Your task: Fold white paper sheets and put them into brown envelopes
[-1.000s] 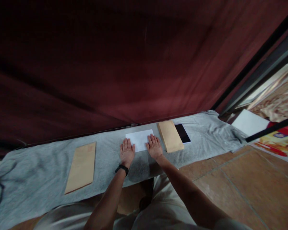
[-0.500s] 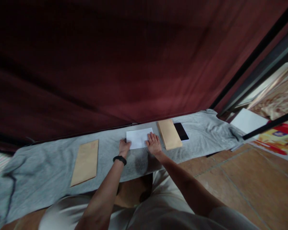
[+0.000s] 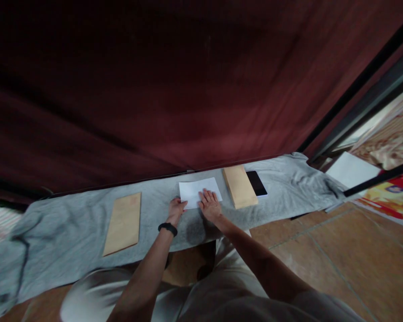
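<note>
A folded-looking white sheet of paper (image 3: pixel 192 189) lies on the grey cloth in front of me. My left hand (image 3: pixel 177 210) pinches its lower left corner between thumb and fingers. Flat across the paper's lower middle, fingers slightly spread, rests my right hand (image 3: pixel 209 205). Just right of the paper is a brown envelope, or a stack of them (image 3: pixel 241 186), partly overlapping a dark flat tablet-like device (image 3: pixel 256 183). Farther left lies another brown envelope (image 3: pixel 123 223), apart from my hands.
The grey cloth (image 3: pixel 70 228) covers a long narrow surface. Behind it hangs a dark red curtain (image 3: pixel 201 112). A white box-like object (image 3: pixel 352 170) and a colourful printed carton (image 3: pixel 389 199) stand at the right, by a black bar. Brown floor tiles (image 3: pixel 359 250) show below.
My right hand has slid left and slightly down across the paper, uncovering its right end. My left hand stays at the left corner. The camera view has shifted a little.
</note>
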Tool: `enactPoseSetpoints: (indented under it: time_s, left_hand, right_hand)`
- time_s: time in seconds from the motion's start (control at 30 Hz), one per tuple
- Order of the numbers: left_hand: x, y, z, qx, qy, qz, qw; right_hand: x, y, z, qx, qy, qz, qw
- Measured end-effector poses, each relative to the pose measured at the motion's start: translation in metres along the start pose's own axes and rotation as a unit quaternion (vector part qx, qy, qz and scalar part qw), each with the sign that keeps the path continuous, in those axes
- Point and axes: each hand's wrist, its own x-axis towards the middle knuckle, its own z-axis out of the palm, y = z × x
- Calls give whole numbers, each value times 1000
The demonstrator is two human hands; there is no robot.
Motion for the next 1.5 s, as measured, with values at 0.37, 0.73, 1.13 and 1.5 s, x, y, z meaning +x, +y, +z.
enactPoseSetpoints:
  time_s: [0.37, 0.73, 1.13, 1.5]
  left_hand:
    - [1, -1, 6, 173, 97, 43, 979]
    - [0, 15, 69, 367, -5, 290, 884]
    - [3, -27, 24, 455, 58, 257, 851]
    - [1, -24, 25, 441, 61, 255, 858]
  right_hand:
    - [-12, 30, -3, -4, 30, 30, 999]
    - [-13, 32, -2, -6, 11, 32, 999]
    - [23, 11, 0, 19, -13, 21, 1000]
    - [35, 41, 10, -1, 12, 48, 999]
